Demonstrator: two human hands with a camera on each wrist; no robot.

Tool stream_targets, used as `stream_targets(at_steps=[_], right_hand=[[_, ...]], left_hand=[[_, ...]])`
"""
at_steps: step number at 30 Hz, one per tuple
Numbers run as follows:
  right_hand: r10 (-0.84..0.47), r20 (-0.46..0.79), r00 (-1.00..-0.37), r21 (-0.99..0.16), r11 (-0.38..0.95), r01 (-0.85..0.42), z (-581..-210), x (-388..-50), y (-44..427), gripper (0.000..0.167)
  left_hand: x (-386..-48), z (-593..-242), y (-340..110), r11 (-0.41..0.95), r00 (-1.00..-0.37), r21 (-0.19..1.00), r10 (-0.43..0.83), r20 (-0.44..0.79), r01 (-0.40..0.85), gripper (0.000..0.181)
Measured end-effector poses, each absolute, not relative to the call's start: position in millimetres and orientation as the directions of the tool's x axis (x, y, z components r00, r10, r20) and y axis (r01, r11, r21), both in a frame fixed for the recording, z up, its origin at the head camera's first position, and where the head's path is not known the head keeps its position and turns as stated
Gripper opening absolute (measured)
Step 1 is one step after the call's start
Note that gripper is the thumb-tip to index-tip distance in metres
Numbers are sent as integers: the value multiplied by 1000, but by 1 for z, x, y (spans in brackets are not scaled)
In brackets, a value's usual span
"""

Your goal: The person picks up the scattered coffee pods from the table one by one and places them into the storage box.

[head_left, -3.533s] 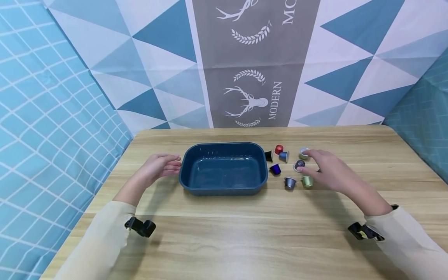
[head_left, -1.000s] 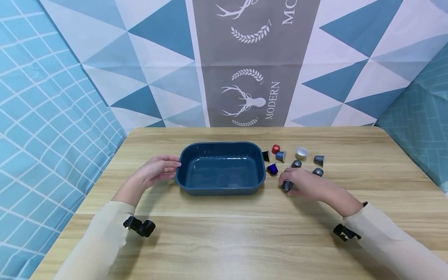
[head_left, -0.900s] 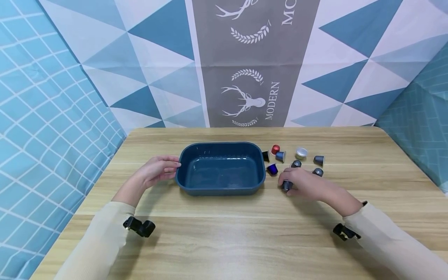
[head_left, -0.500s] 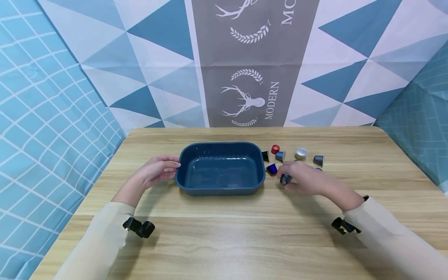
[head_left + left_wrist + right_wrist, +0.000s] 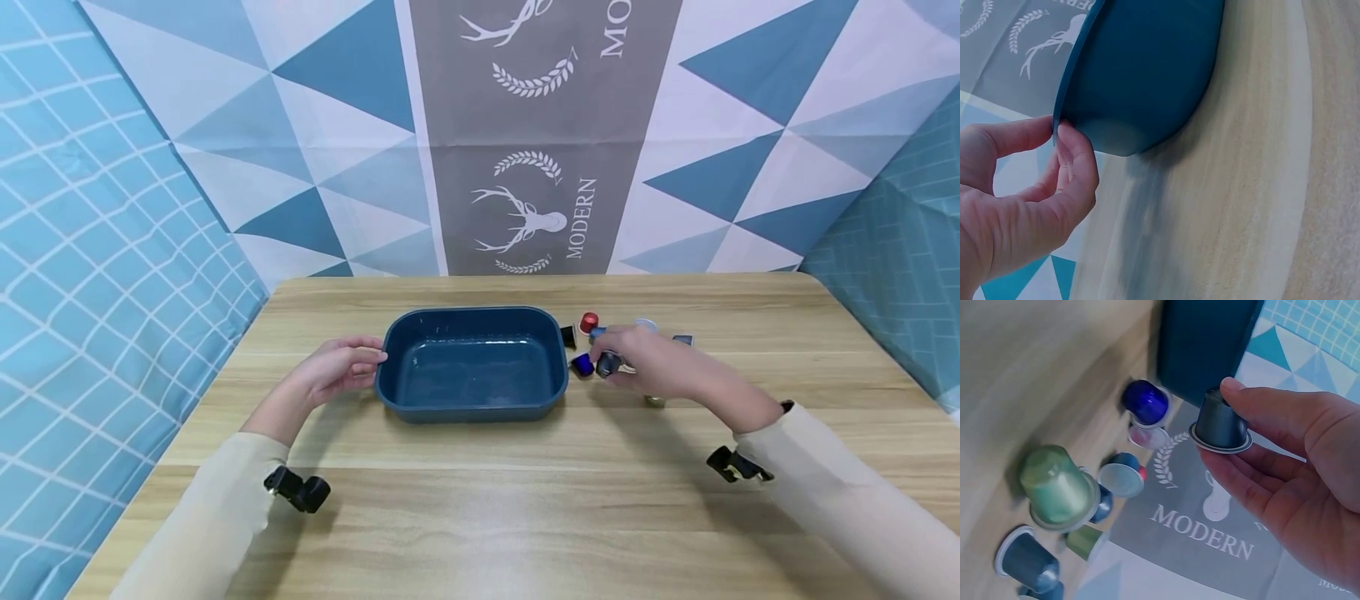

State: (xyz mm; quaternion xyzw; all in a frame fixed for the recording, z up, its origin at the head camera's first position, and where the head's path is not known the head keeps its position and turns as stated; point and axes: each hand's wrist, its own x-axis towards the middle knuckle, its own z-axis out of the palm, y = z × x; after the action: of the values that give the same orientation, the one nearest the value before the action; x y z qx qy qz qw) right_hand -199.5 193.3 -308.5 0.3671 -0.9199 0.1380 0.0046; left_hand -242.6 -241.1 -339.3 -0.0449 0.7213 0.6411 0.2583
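Note:
My left hand (image 5: 341, 367) pinches the left end of the rim of a dark blue rectangular dish (image 5: 472, 411); the left wrist view shows the thumb and fingertips on the rim (image 5: 1075, 59). My right hand (image 5: 660, 362) holds a dark grey coffee capsule (image 5: 1219, 425) between thumb and fingers, raised off the table. Below it, in the right wrist view, lie a shiny blue capsule (image 5: 1145, 403), a green capsule (image 5: 1057, 487) and a dark teal capsule (image 5: 1027, 559). In the head view the right hand hides part of the group.
Between dish and right hand lie a black capsule (image 5: 568, 337), a red capsule (image 5: 588, 322) and the blue one. A pale-lidded capsule (image 5: 646, 325) shows behind the hand. The wooden table (image 5: 480, 508) meets a patterned backdrop (image 5: 360, 150) at its far edge.
From hovering over the capsules, my right hand has gripped the dark grey capsule, lifted it and moved slightly left and farther away. My left hand has moved onto the dish rim.

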Motion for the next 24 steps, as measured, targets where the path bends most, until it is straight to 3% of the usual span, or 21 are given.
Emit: stream_targets(at_steps=[7, 15, 24], right_hand=[[-670, 112, -734, -281, 687, -670, -296, -201, 189, 22], [-737, 163, -655, -237, 615, -752, -289, -206, 180, 21], [-746, 144, -650, -239, 611, -754, -279, -214, 168, 20]], left_hand=[[-244, -341, -240, 152, -862, 902, 267, -431, -404, 17], [-241, -343, -237, 121, -860, 898, 257, -440, -423, 15], [-240, -339, -237, 103, -859, 899, 266, -437, -425, 21]])
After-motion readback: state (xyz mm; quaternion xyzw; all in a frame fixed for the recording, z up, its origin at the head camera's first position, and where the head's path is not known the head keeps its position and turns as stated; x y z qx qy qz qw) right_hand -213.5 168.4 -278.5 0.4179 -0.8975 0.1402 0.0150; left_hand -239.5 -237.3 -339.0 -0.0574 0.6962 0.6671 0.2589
